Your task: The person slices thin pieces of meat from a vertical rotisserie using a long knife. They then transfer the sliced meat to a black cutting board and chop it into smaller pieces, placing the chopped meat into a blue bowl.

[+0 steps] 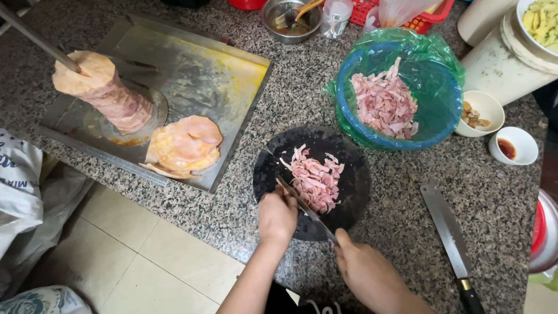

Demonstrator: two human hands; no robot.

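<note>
Head view, looking down on a speckled stone surface point(407, 197). Right hand point(363, 264) clenched around the handle of a thin knife point(305, 206), blade running up and to the left, slantwise across a round black cutting board point(354, 192). Left hand point(277, 215) closed in a loose fist, resting just left of the blade on the board's near edge; cannot tell whether anything pinched beneath. Pile of pink meat strips point(315, 181) just beyond the blade, up and right of the left hand, nearer to that hand than to the right. Blue basin lined with green plastic point(442, 104) farther off to the upper right, holding more cut meat. Second, broader knife point(450, 232) flat on the surface, right of the board.
</note>
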